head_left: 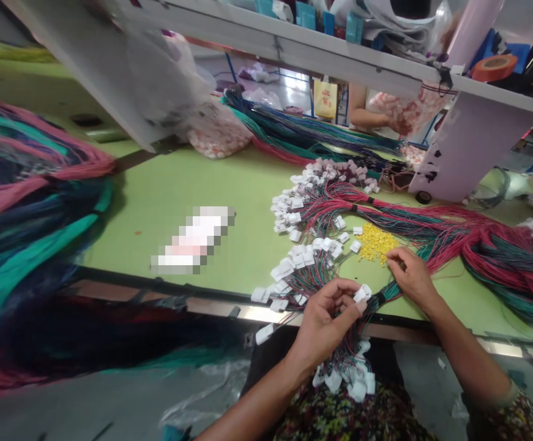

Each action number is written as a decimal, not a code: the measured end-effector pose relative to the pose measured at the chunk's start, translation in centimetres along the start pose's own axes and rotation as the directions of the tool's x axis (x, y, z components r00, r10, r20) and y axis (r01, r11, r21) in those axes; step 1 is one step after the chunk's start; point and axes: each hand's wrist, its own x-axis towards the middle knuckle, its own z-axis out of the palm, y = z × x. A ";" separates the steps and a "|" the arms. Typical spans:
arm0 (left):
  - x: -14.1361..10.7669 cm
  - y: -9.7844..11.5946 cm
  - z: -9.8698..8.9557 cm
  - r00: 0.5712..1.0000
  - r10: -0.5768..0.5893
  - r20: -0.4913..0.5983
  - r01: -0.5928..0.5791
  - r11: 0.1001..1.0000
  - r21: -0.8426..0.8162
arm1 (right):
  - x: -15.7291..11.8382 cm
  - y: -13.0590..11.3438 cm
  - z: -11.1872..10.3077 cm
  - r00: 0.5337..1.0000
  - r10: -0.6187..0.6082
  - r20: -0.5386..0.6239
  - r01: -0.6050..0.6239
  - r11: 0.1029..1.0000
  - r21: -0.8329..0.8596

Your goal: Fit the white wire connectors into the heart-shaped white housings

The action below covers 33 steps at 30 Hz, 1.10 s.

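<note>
My left hand [325, 321] sits at the near table edge, pinching a white plastic connector [362, 293] between thumb and fingers. Thin red, green and dark wires [367, 211] run from that hand across the table in a bundle. My right hand [410, 275] rests on those wires, its fingertips pinched together beside a pile of small yellow parts [377, 242]. Whether those fingertips hold a small part is hidden. Many white connectors [296, 211] fan out in loops on the green table [156, 190], and more hang below my left hand.
Huge red, teal and dark wire hanks [27, 214] lie at the left. A white shelf [294, 55] with a tape roll [493, 67] spans the far side. Beyond it sits a co-worker's arm [362, 113]. A pixelated patch [193, 240] covers part of the table.
</note>
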 end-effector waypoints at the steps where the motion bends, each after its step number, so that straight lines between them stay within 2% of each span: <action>1: 0.0 0.0 0.0 1.000 -0.004 0.001 0.004 1.000 -0.013 | -0.1 0.1 -0.1 1.000 0.007 0.011 -0.007 1.000 0.001; 9: 0.0 0.0 0.0 1.000 -0.010 0.002 0.010 0.999 -0.033 | -0.1 -0.5 0.5 0.994 0.102 0.045 -0.101 0.995 -0.023; 13: 0.0 0.0 0.0 1.000 -0.015 0.004 0.015 0.999 -0.031 | 0.2 -0.6 0.8 0.991 0.124 0.057 -0.127 0.991 0.043; 18: 0.0 0.1 0.1 1.000 -0.022 0.009 0.023 0.995 -0.097 | -0.7 -1.8 0.3 0.986 0.088 0.141 -0.124 0.954 0.274; 20: 0.2 -0.2 0.1 0.999 -0.028 0.020 0.031 0.988 -0.150 | -1.4 -2.9 0.0 0.981 0.077 0.178 -0.151 0.880 0.449; 23: 0.4 -0.9 0.0 0.999 -0.033 0.035 0.040 0.975 -0.218 | -2.2 -4.5 -0.3 0.987 0.049 0.156 -0.139 0.754 0.642; 27: 0.4 -1.2 0.0 0.997 -0.056 0.050 0.067 0.965 -0.255 | -2.7 -5.6 -0.4 0.993 0.015 0.120 -0.092 0.741 0.665; 33: 0.1 -0.1 0.2 0.995 -0.093 0.027 0.097 0.964 -0.249 | -2.9 -5.5 -0.2 0.991 -0.032 0.129 -0.056 0.781 0.623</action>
